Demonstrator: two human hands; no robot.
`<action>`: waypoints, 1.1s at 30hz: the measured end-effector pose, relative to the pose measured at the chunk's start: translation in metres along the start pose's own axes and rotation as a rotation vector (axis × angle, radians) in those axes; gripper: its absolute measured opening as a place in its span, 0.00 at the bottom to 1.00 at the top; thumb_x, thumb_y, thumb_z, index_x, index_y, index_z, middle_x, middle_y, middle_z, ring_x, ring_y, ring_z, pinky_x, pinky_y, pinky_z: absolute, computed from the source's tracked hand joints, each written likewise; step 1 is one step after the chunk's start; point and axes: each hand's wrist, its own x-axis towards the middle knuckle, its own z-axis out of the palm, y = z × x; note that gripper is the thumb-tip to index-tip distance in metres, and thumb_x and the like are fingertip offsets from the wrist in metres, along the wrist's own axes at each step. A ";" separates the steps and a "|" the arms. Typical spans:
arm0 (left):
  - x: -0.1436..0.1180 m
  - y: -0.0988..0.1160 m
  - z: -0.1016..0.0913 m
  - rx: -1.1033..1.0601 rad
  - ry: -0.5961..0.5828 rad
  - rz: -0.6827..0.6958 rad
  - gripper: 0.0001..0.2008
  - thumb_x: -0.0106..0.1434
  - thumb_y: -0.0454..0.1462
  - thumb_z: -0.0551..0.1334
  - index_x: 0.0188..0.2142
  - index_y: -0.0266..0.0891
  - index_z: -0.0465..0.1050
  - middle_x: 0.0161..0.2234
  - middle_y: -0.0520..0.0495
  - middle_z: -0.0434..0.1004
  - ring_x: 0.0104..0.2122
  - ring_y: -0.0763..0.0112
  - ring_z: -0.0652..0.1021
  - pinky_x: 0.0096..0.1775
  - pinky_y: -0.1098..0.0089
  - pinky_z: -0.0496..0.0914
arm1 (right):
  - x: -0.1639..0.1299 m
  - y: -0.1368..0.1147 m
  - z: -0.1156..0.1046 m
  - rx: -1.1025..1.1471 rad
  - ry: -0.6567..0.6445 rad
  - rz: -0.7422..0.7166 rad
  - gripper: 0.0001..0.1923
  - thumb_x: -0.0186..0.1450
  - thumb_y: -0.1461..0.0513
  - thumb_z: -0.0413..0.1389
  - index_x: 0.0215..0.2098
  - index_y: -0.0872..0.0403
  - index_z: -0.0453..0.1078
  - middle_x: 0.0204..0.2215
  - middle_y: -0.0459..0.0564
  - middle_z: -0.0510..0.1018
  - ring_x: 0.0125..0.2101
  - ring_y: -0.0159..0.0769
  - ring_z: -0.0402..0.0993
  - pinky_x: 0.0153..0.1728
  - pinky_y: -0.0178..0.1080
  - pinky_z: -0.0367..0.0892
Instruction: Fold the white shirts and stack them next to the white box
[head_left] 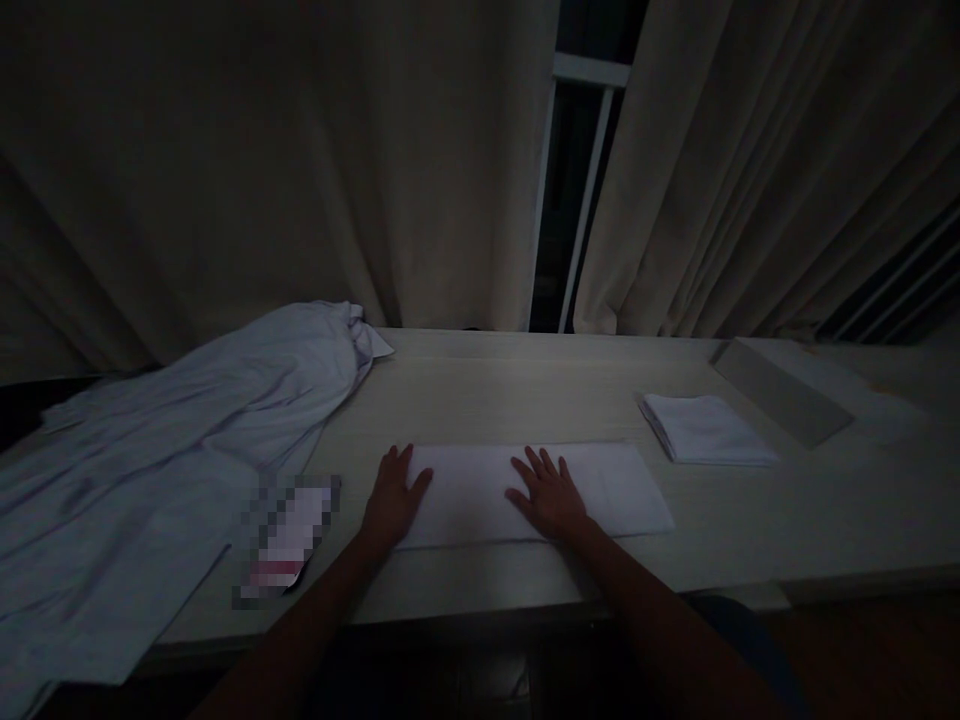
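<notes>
Dim light, detail poor throughout; head view only. Left hand [391,497] lies flat, fingers spread, palm down on the left end of a white folded cloth [525,492]; thumb points inward over the cloth, heel of the hand at or just off its left edge, cannot tell which. Right hand [547,495] also flat and spread, pressed on the cloth near its middle; nothing pinched by either hand. Cloth is a long rectangle lying flat on the pale table [525,385], near the front edge, directly before the person; layers not distinguishable. Both forearms run out of the bottom of the picture. Smaller folded white cloth [705,428] sits to the right, well apart. Pale blue garment [187,430] heaped at left, its lower part cut off by the frame. Blurred patch [289,540] beside the left hand; contents unreadable. Grey wedge-shaped object [780,390] far right, identity unclear. Curtains [300,160] behind; dark gap between them.
</notes>
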 end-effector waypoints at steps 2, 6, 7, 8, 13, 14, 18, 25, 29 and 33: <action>-0.020 -0.010 -0.016 -0.128 0.054 -0.110 0.33 0.65 0.52 0.49 0.62 0.34 0.57 0.62 0.35 0.60 0.60 0.56 0.65 0.57 0.57 0.62 | -0.001 0.001 -0.001 0.000 -0.022 -0.002 0.36 0.67 0.39 0.37 0.68 0.44 0.48 0.69 0.49 0.43 0.67 0.51 0.35 0.62 0.59 0.33; -0.071 -0.038 -0.039 -0.160 0.083 -0.160 0.24 0.64 0.47 0.51 0.53 0.36 0.67 0.50 0.40 0.74 0.47 0.60 0.76 0.50 0.61 0.69 | 0.007 -0.009 -0.001 -0.016 -0.022 -0.004 0.36 0.68 0.40 0.37 0.66 0.48 0.53 0.68 0.53 0.47 0.67 0.54 0.37 0.62 0.60 0.34; -0.081 -0.043 -0.040 -0.130 0.083 -0.144 0.23 0.63 0.45 0.51 0.52 0.35 0.69 0.48 0.40 0.75 0.47 0.59 0.76 0.50 0.61 0.69 | 0.012 -0.016 -0.001 -0.023 -0.005 -0.015 0.35 0.68 0.40 0.38 0.66 0.50 0.54 0.68 0.54 0.49 0.67 0.54 0.38 0.61 0.60 0.35; -0.089 -0.046 -0.040 -0.096 0.086 -0.124 0.21 0.62 0.43 0.52 0.50 0.35 0.70 0.47 0.40 0.76 0.47 0.59 0.76 0.51 0.61 0.68 | 0.020 -0.026 0.000 -0.027 0.011 -0.037 0.34 0.69 0.42 0.40 0.65 0.51 0.56 0.67 0.54 0.50 0.66 0.54 0.39 0.61 0.60 0.36; -0.102 -0.052 -0.034 -0.038 0.091 -0.062 0.21 0.59 0.39 0.55 0.51 0.33 0.69 0.45 0.40 0.77 0.47 0.58 0.75 0.51 0.59 0.68 | 0.075 -0.105 0.008 0.015 0.010 -0.223 0.23 0.70 0.53 0.48 0.61 0.49 0.62 0.63 0.52 0.61 0.63 0.46 0.52 0.60 0.52 0.47; -0.102 -0.052 -0.035 -0.046 0.095 -0.056 0.21 0.59 0.39 0.56 0.51 0.34 0.69 0.45 0.40 0.77 0.47 0.58 0.75 0.50 0.59 0.68 | 0.087 -0.122 0.010 0.018 0.004 -0.263 0.22 0.70 0.55 0.48 0.61 0.48 0.62 0.62 0.51 0.62 0.62 0.43 0.55 0.60 0.49 0.49; -0.103 -0.054 -0.037 -0.029 0.097 0.063 0.14 0.60 0.38 0.56 0.43 0.39 0.74 0.43 0.41 0.78 0.46 0.57 0.75 0.51 0.56 0.67 | 0.125 -0.174 0.015 -0.091 -0.080 -0.432 0.21 0.69 0.62 0.49 0.59 0.40 0.65 0.62 0.48 0.63 0.59 0.41 0.57 0.56 0.46 0.54; -0.103 -0.051 -0.039 -0.026 0.064 0.081 0.12 0.62 0.39 0.55 0.39 0.41 0.77 0.39 0.40 0.78 0.45 0.55 0.74 0.50 0.52 0.64 | 0.158 -0.193 0.019 -0.200 -0.239 -0.559 0.12 0.68 0.60 0.51 0.45 0.47 0.75 0.58 0.52 0.66 0.56 0.46 0.58 0.51 0.46 0.58; -0.103 -0.050 -0.041 -0.038 0.065 0.058 0.13 0.63 0.41 0.55 0.37 0.39 0.77 0.39 0.38 0.77 0.44 0.56 0.74 0.50 0.53 0.64 | 0.170 -0.191 0.025 -0.185 -0.279 -0.530 0.12 0.67 0.62 0.51 0.45 0.52 0.73 0.50 0.54 0.72 0.51 0.43 0.62 0.50 0.43 0.58; -0.101 -0.048 -0.044 -0.062 0.066 0.062 0.15 0.65 0.44 0.54 0.35 0.41 0.78 0.35 0.40 0.77 0.42 0.58 0.74 0.47 0.55 0.65 | 0.174 -0.187 0.033 -0.143 -0.293 -0.475 0.12 0.67 0.63 0.51 0.46 0.54 0.72 0.46 0.54 0.74 0.45 0.38 0.68 0.47 0.39 0.60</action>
